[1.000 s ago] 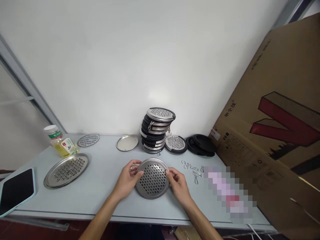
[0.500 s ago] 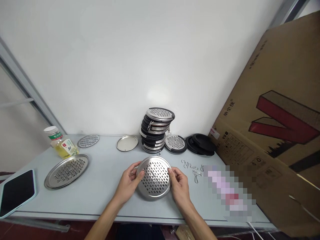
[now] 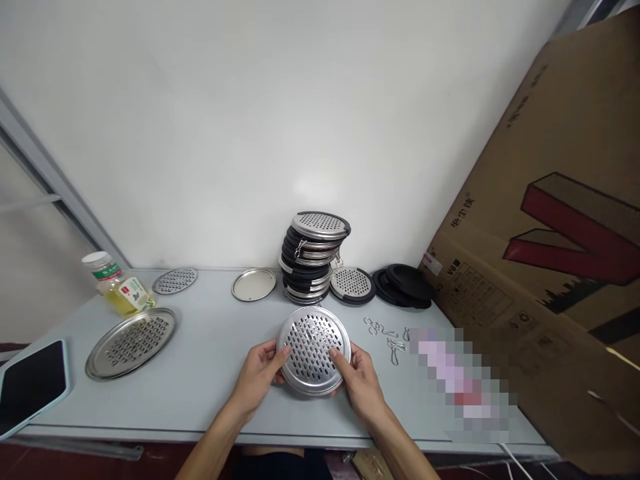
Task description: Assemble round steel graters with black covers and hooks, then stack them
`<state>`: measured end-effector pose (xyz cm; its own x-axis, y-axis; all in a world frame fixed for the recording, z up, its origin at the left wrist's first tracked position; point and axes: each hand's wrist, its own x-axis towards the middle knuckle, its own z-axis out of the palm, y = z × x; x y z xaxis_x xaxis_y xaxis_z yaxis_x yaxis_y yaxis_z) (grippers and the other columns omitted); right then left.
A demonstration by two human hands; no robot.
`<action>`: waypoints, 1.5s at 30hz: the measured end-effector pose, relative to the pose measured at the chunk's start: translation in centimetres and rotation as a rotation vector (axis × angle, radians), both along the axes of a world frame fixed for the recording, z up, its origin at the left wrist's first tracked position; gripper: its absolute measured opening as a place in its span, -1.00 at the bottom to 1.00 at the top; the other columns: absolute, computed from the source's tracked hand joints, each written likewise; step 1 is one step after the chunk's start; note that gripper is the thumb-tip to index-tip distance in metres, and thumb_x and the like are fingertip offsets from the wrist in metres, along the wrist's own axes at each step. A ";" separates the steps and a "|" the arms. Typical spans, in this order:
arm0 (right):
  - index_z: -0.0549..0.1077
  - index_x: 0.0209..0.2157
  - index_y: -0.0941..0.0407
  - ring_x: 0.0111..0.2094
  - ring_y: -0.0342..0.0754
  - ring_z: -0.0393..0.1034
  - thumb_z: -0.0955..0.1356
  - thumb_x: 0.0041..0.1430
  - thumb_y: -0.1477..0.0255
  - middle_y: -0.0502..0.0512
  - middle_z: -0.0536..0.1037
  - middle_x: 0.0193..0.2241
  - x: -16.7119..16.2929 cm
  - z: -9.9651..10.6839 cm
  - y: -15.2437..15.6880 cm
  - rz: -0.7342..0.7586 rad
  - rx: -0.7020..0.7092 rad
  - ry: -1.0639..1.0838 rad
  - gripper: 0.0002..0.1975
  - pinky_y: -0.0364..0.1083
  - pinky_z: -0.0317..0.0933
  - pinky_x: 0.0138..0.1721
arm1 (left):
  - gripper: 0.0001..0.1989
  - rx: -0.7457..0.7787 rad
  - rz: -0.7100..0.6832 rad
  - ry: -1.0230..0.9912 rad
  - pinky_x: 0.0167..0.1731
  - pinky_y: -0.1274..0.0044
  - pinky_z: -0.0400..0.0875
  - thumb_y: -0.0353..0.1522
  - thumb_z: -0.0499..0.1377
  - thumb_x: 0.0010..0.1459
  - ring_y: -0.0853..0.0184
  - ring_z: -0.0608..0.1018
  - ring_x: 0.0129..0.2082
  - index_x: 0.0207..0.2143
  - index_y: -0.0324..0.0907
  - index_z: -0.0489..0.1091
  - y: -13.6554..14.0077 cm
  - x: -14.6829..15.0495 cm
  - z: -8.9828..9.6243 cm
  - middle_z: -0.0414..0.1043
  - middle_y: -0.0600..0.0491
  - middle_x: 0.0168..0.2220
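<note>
Between my two hands is a round metal grater disc with rows of slots, tilted to face me above the table. My left hand grips its left edge, thumb on the face and fingers behind. On the right edge my right hand holds it, the thumb lying over the slots. Behind it rises a stack of round graters with black rims. A black-rimmed grater lies beside the stack, and black round covers lie further right. Small metal clips and rings are scattered near my right hand.
At left lie slotted metal discs, another slotted disc, a jar of yellow liquid and a phone. A plain metal disc is near the wall. A big cardboard box and a blurred pinkish item occupy the right.
The grater disc has shifted slightly right and up. My right thumb has slid further onto its face, and the right fingers now reach behind it.
</note>
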<state>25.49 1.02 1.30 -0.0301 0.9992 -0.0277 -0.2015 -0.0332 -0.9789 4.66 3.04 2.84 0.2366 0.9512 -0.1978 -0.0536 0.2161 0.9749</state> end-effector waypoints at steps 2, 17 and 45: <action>0.45 -0.24 0.15 -0.61 -0.12 0.33 0.40 0.16 0.06 -0.02 0.47 -0.55 -0.1 -0.1 -0.1 0.023 -0.002 -0.008 -0.59 -0.15 0.29 -0.63 | -0.51 -0.046 -0.061 -0.050 -0.35 0.51 0.51 -0.07 0.28 0.10 0.26 0.60 -0.29 -0.05 -0.23 0.48 -0.1 0.3 0.0 0.59 -0.10 -0.16; 0.33 0.12 0.23 -0.07 0.17 0.45 0.35 0.15 0.21 0.39 0.41 0.10 16.8 3.0 10.8 -0.652 0.070 -1.162 -0.43 0.09 0.30 -0.03 | -0.48 0.181 0.207 0.228 -0.11 0.38 0.53 -0.14 0.36 0.00 0.10 0.63 -0.12 -0.04 -0.22 0.46 1.9 -3.5 -1.6 0.60 -0.10 -0.10; 0.20 -0.46 0.05 -0.55 -0.14 0.15 0.44 0.02 0.16 -0.09 0.25 -0.54 8.3 2.5 -4.2 -0.205 0.581 -0.954 -0.62 -0.16 0.01 -0.54 | -0.45 0.202 0.206 0.212 -0.14 0.38 0.53 -0.09 0.32 0.03 0.09 0.62 -0.13 -0.02 -0.25 0.44 1.6 -4.1 -2.0 0.58 -0.14 -0.09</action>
<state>33.77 -3.20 3.80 -0.0795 0.8517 0.5180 0.6853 0.4241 -0.5921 0.58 4.64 0.82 0.0095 0.9996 -0.0250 0.1324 0.0236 0.9909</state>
